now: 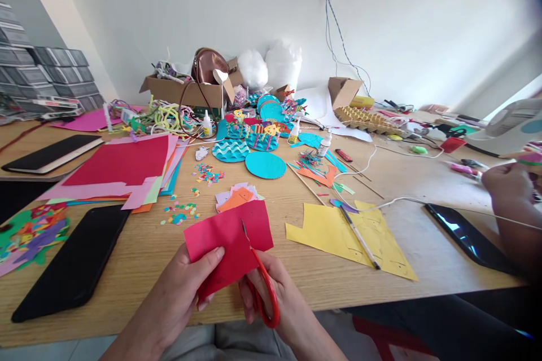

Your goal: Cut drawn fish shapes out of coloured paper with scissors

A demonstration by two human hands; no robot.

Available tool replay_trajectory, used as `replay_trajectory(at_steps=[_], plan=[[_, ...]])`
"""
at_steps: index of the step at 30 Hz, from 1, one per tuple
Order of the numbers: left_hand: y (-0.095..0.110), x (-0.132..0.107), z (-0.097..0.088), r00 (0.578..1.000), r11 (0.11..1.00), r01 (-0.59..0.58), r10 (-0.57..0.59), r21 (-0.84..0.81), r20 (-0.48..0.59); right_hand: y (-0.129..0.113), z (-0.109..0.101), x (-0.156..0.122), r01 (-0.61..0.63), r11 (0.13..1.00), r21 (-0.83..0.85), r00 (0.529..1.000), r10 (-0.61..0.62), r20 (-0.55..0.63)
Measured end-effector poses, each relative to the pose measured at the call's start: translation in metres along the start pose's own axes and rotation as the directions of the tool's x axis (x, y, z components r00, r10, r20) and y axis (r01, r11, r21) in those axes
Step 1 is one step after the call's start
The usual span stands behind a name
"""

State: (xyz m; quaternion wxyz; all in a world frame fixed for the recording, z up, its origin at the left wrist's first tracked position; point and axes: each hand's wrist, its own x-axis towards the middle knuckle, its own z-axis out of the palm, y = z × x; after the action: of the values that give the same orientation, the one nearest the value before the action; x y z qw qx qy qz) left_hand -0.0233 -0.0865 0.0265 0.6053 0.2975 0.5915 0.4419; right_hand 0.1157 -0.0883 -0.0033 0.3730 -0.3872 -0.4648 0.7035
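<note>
A piece of red paper (226, 240) is gripped at its lower left by my left hand (188, 276), thumb on top. My right hand (275, 282) has its fingers through the red handles of a pair of scissors (269, 299). The blades reach over the paper's right half, one of them partly hidden by it. Just beyond the red paper lie small orange and lilac paper scraps (237, 197). To the right rests a yellow paper sheet (339, 237) with drawn lines, a pen (359, 237) lying across it.
Stacked coloured paper (122, 161) and a black phone (76, 259) lie left. Blue paper discs (265, 164), glue bottles (325, 145) and confetti (182, 212) spread across the middle. Another person's hand (508, 183) is at the right, near a second phone (470, 237) and a white cable (393, 201).
</note>
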Motion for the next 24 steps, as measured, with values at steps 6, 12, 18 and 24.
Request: replay_trajectory(at_steps=[6,12,18,24], plan=[[0.003,-0.003,0.001,1.000,1.000,0.002,-0.002,-0.017,0.006,0.002,-0.001,0.000,-0.012,1.000,0.021,1.000,0.012,-0.014],[-0.004,0.004,-0.001,0.989,0.994,0.092,-0.098,0.061,0.111,-0.005,-0.002,-0.002,-0.014,1.000,-0.001,0.997,0.014,-0.080],[-0.003,0.009,-0.001,0.989,0.992,0.096,-0.104,0.076,0.100,-0.002,-0.006,0.002,-0.033,0.999,0.018,0.996,0.035,-0.088],[0.002,0.007,0.005,0.993,0.989,0.110,-0.114,0.096,0.031,0.004,-0.011,0.008,0.001,1.000,0.013,0.996,0.000,-0.093]])
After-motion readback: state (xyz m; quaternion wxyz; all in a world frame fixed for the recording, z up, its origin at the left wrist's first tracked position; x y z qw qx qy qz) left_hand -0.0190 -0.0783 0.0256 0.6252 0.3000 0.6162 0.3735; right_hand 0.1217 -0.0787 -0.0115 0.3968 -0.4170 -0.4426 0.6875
